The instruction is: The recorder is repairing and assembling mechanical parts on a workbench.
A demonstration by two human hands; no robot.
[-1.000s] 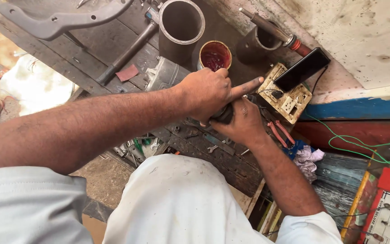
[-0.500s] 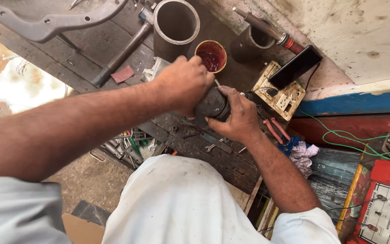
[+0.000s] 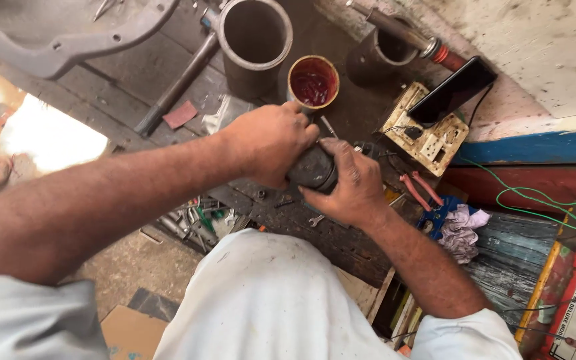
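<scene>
Both hands meet over a dark, rounded metal part point(image 3: 313, 168) that sits low on the grimy bench point(image 3: 121, 63), right between them. The left hand point(image 3: 268, 143) comes in from above with its fingers point(image 3: 299, 137) curled down and clamped on the top of the part. The right hand point(image 3: 348, 183) cups it from the near side, thumb across the top and fingers wrapped under, so those fingers too are closed on it.

The part looks like solid, dirty metal: I judge it heavy for its size, stiff, and probably greasy, so likely to slip. A firm hold around its round body, one hand on each side as here, seems the safest grip.

Just beyond the left fingers stands a small cup of red grease point(image 3: 313, 81), and past that a wide grey pipe point(image 3: 255, 33). To the right of the right hand's fingers lies a yellowed socket board point(image 3: 428, 137) with a black phone point(image 3: 451, 90) resting on it, and nearer, red-handled pliers point(image 3: 418, 190) beside a crumpled rag point(image 3: 461, 227).
</scene>
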